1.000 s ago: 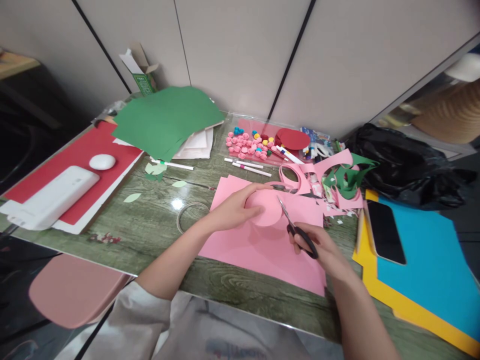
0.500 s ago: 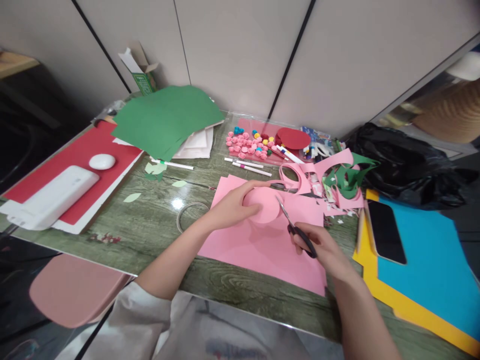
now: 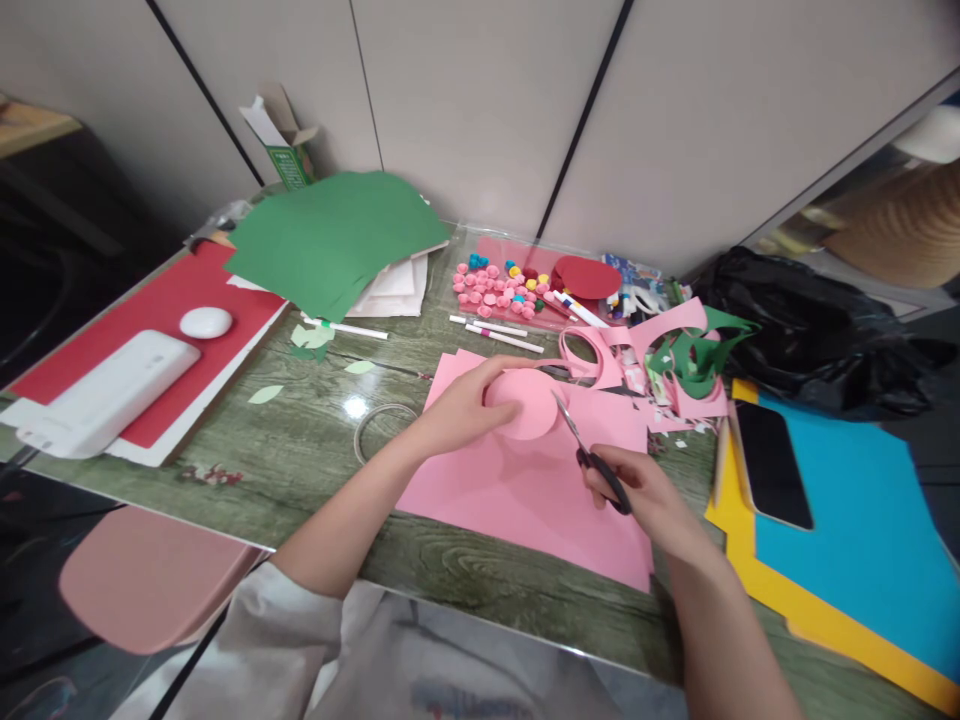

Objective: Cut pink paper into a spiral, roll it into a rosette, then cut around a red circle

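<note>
My left hand (image 3: 461,408) pinches a round pink paper piece (image 3: 526,407) and holds it a little above the pink paper sheets (image 3: 525,495) on the table. My right hand (image 3: 643,492) grips black-handled scissors (image 3: 589,452). The blades point up and left, and their tips meet the right edge of the round piece. Both forearms reach in from the bottom of the view.
Pink and green paper scraps (image 3: 675,360) lie right of the sheets. Markers (image 3: 499,333) and small paper roses (image 3: 499,288) sit behind. Green paper (image 3: 334,238) and a white case (image 3: 109,390) on red paper are at left; a phone (image 3: 771,462) on blue paper at right.
The round pink piece has shifted slightly up and left in my left hand. The scissors have followed along its edge. Both hands keep their grip.
</note>
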The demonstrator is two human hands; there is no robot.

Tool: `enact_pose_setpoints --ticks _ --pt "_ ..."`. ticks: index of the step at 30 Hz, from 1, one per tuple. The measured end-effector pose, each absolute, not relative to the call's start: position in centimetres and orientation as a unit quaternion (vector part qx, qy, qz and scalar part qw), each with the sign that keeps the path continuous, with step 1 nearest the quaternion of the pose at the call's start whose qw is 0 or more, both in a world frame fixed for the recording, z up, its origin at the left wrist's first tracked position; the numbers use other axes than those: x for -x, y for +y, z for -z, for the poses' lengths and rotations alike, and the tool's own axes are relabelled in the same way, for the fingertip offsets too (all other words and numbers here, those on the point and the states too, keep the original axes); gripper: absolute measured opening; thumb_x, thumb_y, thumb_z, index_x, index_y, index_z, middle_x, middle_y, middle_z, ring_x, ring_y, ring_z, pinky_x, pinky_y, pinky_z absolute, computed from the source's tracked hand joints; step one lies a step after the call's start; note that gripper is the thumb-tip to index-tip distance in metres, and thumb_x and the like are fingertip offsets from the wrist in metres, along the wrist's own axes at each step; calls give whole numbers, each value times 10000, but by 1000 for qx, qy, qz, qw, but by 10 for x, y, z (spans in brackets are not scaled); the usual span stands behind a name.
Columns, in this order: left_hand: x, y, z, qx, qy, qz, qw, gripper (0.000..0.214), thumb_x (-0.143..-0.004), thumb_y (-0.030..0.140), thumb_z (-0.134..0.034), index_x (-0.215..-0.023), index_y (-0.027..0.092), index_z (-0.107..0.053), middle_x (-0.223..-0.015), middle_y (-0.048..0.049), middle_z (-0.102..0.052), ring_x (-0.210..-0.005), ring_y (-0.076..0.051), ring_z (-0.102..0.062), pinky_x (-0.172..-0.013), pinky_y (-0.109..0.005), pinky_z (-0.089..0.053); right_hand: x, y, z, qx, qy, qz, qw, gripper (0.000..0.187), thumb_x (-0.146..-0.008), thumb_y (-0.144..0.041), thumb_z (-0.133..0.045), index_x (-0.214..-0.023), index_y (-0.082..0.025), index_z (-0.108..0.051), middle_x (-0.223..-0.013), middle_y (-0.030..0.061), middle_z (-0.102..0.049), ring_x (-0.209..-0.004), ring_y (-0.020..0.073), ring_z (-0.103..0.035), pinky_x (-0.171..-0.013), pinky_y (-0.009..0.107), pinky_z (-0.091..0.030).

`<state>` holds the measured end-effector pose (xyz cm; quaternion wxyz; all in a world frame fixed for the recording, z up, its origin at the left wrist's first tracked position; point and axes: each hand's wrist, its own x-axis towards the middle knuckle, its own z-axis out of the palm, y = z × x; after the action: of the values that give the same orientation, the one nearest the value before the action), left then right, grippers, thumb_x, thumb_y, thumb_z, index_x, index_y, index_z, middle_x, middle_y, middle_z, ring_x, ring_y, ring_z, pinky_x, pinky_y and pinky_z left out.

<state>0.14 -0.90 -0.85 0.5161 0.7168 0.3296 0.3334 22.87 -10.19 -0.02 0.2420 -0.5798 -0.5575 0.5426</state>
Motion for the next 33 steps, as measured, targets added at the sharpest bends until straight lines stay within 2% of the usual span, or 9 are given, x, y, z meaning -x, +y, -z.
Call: enact_pose_setpoints --ticks 10,33 --pt "-2 -10 5 -731 284 -313 536 517 -742 79 -504 -1233 242 -493 -1341 -50 -490 -1230 -215 -447 -1048 -396 -328 -230 -103 3 553 -543 -576 259 306 -808 -447 -569 -684 -176 -497 -568 -18 -476 -563 125 -426 -516 243 -318" --pt "-2 -10 6 -739 284 -316 523 539 -732 62 -498 -1232 264 -507 -1340 -30 -501 -1236 -215 -445 -1057 -408 -317 -231 -103 1 560 -566 -556 240 307 -831 -404 -555 -640 -175 -485 -569 -26 -475 -564 113 -434 -539 232 -328"
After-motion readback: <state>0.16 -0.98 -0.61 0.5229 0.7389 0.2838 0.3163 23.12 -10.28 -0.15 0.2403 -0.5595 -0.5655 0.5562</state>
